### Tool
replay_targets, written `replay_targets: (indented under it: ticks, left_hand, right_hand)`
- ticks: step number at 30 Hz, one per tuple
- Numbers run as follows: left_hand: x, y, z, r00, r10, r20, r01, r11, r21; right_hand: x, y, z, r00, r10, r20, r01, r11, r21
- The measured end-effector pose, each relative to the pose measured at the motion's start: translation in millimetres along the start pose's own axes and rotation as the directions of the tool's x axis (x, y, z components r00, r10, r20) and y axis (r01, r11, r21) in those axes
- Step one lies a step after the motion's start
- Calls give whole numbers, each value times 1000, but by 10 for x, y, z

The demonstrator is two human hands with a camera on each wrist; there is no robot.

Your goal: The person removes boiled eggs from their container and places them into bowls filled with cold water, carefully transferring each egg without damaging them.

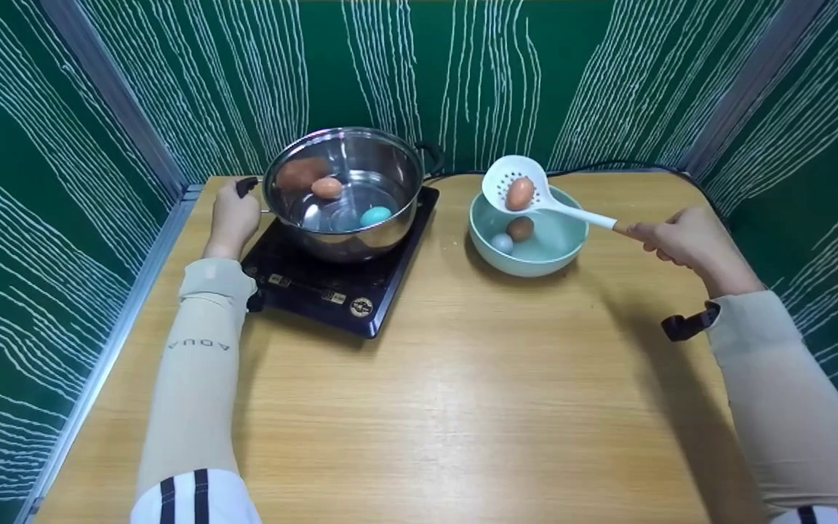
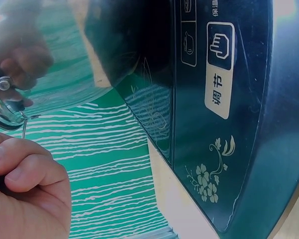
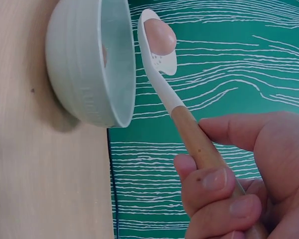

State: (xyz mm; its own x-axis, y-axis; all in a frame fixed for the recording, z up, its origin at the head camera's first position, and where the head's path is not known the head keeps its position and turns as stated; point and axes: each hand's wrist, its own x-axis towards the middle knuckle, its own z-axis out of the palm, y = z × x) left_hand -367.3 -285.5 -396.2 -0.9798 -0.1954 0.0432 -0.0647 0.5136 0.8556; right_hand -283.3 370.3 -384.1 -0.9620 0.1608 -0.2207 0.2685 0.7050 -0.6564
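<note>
My right hand [image 1: 688,236] grips the wooden handle of a white slotted ladle [image 1: 572,211], whose bowl carries a brown egg [image 1: 520,193]. The ladle's head hangs above a pale green bowl [image 1: 528,267], where another brown egg [image 1: 520,228] and a whitish egg [image 1: 502,243] lie. Over at the left, my left hand [image 1: 236,218] holds the black side handle [image 1: 246,186] of a steel pot [image 1: 361,244]. Inside the pot are a brown egg [image 1: 326,188] and a turquoise egg [image 1: 375,215]. The right wrist view shows fingers wrapped around the ladle handle [image 3: 199,144].
Under the pot sits a black induction cooker [image 1: 317,291] with printed labels. A dark cable [image 1: 623,163] runs along the table's back edge. Green walls [image 1: 463,80] with white lines enclose the wooden table [image 1: 463,407] at the back and sides.
</note>
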Motion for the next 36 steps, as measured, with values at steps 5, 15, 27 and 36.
replay_targets:
  ticks: [5,15,27,36]
  left_hand:
    - [-15,-1,-5,1000,-4,-2,4,1000,-4]
    - [-8,11,16,999,-37,6,37,999,-19]
    - [13,32,4,998,-54,8,54,999,-1]
    - [22,16,13,997,-72,17,72,997,-22]
  right_hand:
    - [49,66,69,1000,-10,1,10,999,-41]
    - [27,152,161,1000,4,-30,-8,989,-150]
    - [33,139,267,991,-46,-125,18,977,-214]
    - [-30,93,302,981,-117,-157,65,952,-300]
